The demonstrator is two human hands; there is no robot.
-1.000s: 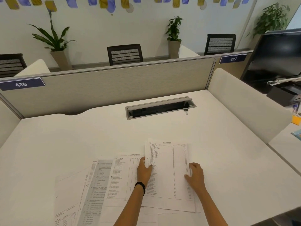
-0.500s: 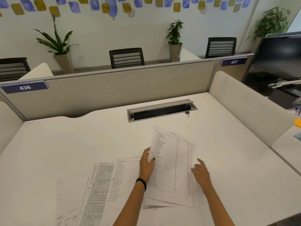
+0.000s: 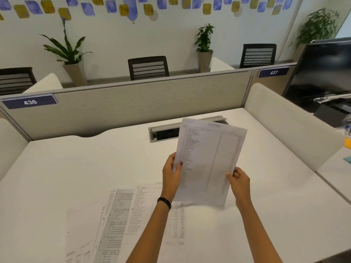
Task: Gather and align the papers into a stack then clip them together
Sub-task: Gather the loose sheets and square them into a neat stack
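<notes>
A small bunch of printed papers (image 3: 209,160) is held up off the white desk (image 3: 76,168), tilted a little to the right. My left hand (image 3: 171,177) grips its left edge with the thumb on the front. My right hand (image 3: 238,180) pinches the lower right edge. Several other printed sheets (image 3: 121,221) lie fanned out on the desk at the lower left, partly under my left forearm. No clip shows; the raised papers cover the spot by the cable tray's right end.
A grey cable tray (image 3: 163,130) is sunk into the desk behind the papers. A beige partition (image 3: 133,107) closes the far side, a white side panel (image 3: 284,126) the right. A dark monitor (image 3: 326,67) stands beyond it.
The papers that lay flat on the desk under both hands were lifted by the left hand, then taken by the right too, and now stand raised above the desk.
</notes>
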